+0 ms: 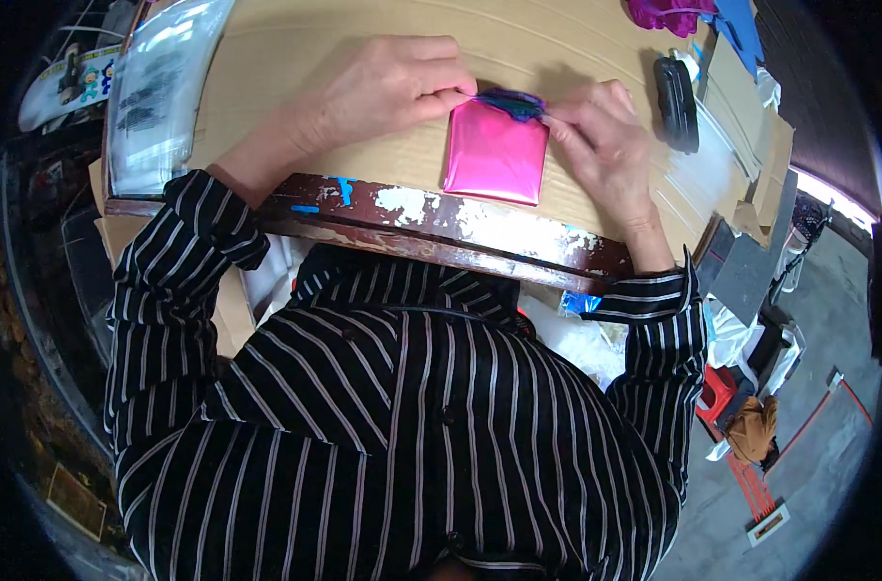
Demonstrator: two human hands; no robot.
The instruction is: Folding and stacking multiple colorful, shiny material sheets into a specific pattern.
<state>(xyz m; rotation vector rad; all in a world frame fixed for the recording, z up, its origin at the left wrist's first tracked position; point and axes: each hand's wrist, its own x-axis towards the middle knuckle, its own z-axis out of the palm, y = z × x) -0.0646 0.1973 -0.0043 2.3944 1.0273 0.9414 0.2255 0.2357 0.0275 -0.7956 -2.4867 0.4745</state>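
**Pink pouch pinched at its top edge**

A shiny pink pouch [496, 150] lies flat on the cardboard-covered surface [295, 48]. Left hand [387, 87] and right hand [601, 131] each pinch its dark top edge. A black case [676, 102] lies just right.

one pink foil pouch [496, 153], two hands [392, 89], one black case [676, 103]

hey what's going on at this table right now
A person in a black striped shirt is working at a cardboard-covered table. Both hands pinch the top edge of a shiny pink pouch lying flat on the cardboard: the left hand from the left, the right hand from the right. Something dark blue-green sits at the pouch's mouth between the fingers. A black oblong object lies to the right, and a clear plastic packet to the left.
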